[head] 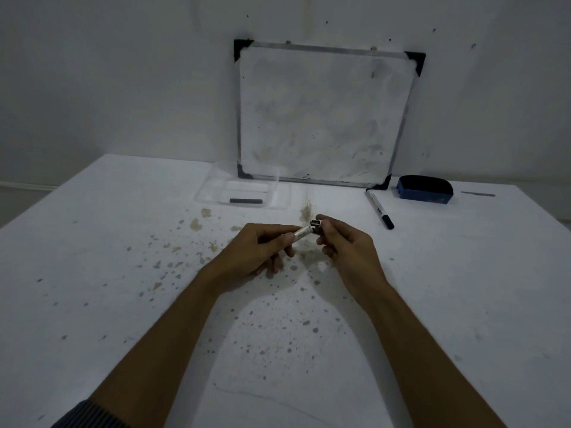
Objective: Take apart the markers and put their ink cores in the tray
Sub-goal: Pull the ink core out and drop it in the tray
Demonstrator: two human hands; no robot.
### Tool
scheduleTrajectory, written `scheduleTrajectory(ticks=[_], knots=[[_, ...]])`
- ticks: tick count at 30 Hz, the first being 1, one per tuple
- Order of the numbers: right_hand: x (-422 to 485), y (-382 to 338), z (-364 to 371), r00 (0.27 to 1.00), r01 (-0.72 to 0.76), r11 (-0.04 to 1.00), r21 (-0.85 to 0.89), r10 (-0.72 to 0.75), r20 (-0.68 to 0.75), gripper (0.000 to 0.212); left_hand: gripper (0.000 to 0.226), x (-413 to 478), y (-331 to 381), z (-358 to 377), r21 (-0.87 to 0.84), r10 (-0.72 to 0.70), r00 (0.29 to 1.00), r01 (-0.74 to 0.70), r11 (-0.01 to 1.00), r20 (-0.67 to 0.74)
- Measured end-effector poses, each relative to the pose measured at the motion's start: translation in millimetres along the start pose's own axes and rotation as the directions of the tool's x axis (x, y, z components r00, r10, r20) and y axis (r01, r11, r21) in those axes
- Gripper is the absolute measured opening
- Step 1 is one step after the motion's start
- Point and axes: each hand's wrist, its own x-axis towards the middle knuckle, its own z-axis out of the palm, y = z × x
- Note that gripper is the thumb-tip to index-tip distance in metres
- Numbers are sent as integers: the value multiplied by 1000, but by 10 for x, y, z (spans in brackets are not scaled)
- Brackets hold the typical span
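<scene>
Over the middle of the table, my left hand (265, 246) grips the white barrel of a marker (302, 233). My right hand (343, 239) pinches the small dark end piece (315, 224) at the barrel's right tip. A clear plastic tray (213, 193) sits further back, with one dark grey ink core (246, 201) lying in it. A second whole marker (379, 208), white with a black cap, lies on the table to the right.
A small whiteboard (321, 115) leans on the wall behind the tray. A blue eraser (425, 189) lies at the back right, with a thin grey strip (478, 194) beyond it. The white tabletop (123, 304) is speckled with stains.
</scene>
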Motion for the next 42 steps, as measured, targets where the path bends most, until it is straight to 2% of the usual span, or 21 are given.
scheduleTrajectory(ticks=[6, 8, 10, 14, 17, 23, 32, 39, 42], knots=[[5, 6, 29, 1000, -11, 998, 70, 11, 3, 23, 31, -2, 20, -8, -44, -8, 1000, 8, 999, 0], [-1, 1, 32, 1000, 7, 999, 45, -7, 5, 24, 31, 7, 10, -29, -26, -6, 1000, 6, 1000, 3], [-23, -16, 36, 999, 46, 999, -17, -46, -1, 26, 31, 11, -6, -36, 1, 1, 1000, -1, 1000, 6], [-39, -13, 41, 984, 171, 950, -262, -178, -4, 26, 29, 22, -47, -3, 45, 15, 1000, -14, 999, -20], [-39, -8, 57, 973, 222, 917, -331, -231, 14, 24, 28, 18, -69, 8, 26, 15, 999, -14, 1000, -29], [-48, -15, -2, 980, 198, 936, -293, -184, 73, 24, 28, -10, -88, -9, -35, 20, 1000, -20, 999, 7], [-58, -73, 5, 974, 219, 943, -252, -195, 114, 24, 28, -2, -112, 16, -144, 25, 999, -22, 989, 22], [-43, -89, -23, 976, 205, 947, -246, -178, 130, 24, 27, -8, -102, 45, -93, 33, 999, -34, 995, -18], [-7, -102, -38, 980, 187, 941, -281, -159, 121, 26, 28, 16, -70, 62, -81, 4, 1000, -4, 997, 6]])
